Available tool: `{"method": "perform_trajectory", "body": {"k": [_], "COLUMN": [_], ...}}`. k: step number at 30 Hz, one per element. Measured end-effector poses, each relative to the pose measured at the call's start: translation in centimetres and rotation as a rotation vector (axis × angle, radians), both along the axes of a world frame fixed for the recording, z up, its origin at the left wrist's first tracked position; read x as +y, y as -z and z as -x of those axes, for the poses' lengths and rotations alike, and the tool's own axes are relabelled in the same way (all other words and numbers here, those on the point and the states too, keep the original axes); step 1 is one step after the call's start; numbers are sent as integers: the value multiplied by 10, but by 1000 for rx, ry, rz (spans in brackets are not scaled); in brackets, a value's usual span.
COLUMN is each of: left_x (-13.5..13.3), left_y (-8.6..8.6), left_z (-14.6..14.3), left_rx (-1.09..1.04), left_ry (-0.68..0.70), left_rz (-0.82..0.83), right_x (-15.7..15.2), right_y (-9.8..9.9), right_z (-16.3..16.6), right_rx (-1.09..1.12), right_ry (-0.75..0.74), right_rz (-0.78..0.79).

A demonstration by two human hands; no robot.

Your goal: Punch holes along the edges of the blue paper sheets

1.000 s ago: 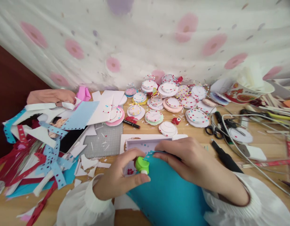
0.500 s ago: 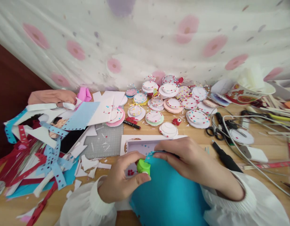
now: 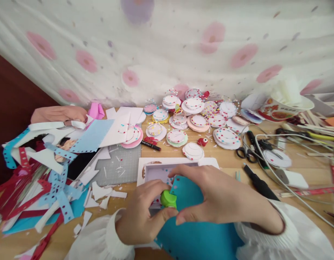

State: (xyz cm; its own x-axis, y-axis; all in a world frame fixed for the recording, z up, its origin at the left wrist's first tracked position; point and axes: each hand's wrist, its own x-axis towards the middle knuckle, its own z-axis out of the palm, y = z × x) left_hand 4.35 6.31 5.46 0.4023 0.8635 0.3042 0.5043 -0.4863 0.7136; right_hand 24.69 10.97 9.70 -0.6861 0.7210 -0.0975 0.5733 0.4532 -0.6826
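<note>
My left hand [image 3: 144,209] is closed around a small lime-green craft punch [image 3: 168,199], with its thumb pressed against the lower side. The edge of a blue foam or paper sheet [image 3: 187,191], dotted with small punched holes, sits at the punch. My right hand [image 3: 215,191] is curved over this sheet, index finger at its top edge and thumb lower down near the punch; its other fingers are hidden. Behind the hands lies a shallow white box [image 3: 156,173] with small blue and red punched bits inside.
Many small layered paper discs with beaded wire [image 3: 192,104] stand at the back. A red punch [image 3: 202,141] and a black marker [image 3: 151,145] lie before them. Paper scraps [image 3: 58,180] crowd the left. Scissors [image 3: 247,153], a white cable [image 3: 291,198] and a charger [image 3: 294,178] lie right.
My right thumb has moved down, away from the index finger, and the hand has shifted over the sheet. The sheet's edge has turned at the punch, which my left hand still holds.
</note>
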Motion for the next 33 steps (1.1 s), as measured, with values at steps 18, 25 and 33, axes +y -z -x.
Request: {"method": "perform_trajectory", "body": {"k": [18,25,33], "left_x": [0,-6,-10], "left_y": [-7,-14,-9], "left_z": [-5,-11,-13], "left_rx": [99,208,241], "left_ry": [25,-29,-19], "left_rz": [203,207,183], "right_x": [-18,-4,-12], "right_y": [-18,-10,-7], "right_z": [15,34,30], "right_rx": [-83,-312,-320], "right_ry": [-184,-338,-294], "right_rz": [-406,-325,-271]}}
